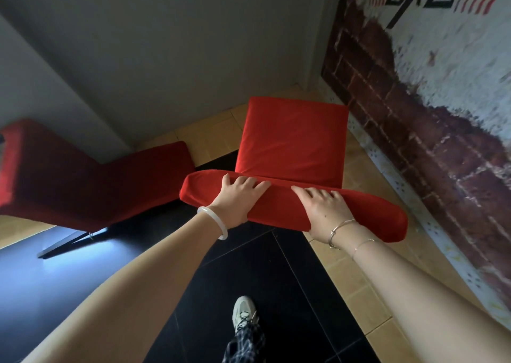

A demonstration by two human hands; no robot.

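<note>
Brick-painted wall point(431, 108) on the right, grey wall behind. Floor point(276, 279) is black tile with tan tile along the edges. The chair point(293, 138), red-covered, stands in the corner near both walls, seat facing away from the person. A second chair point(83, 180), also red, sits to its left, apart from it.

Both hands are on the chair's backrest point(367, 218), on its top edge. Left hand point(237, 199) grasps it left of centre, fingers point(243, 181) draped over the top and thumb on the near side. Right hand point(325, 210) does the same just beside it, fingers point(304, 192) over the top. So both are clamped on the backrest, not released. Bangle point(214, 221) on the left wrist, shoe point(243, 310) below on the black tile.

Step looks like shifting the chair. To do it well: spread the hands wider for control, move both sides evenly so it doesn't twist, tip or lift slightly to spare the tile, mind the brick wall at right, and keep the foot clear of the legs.
</note>
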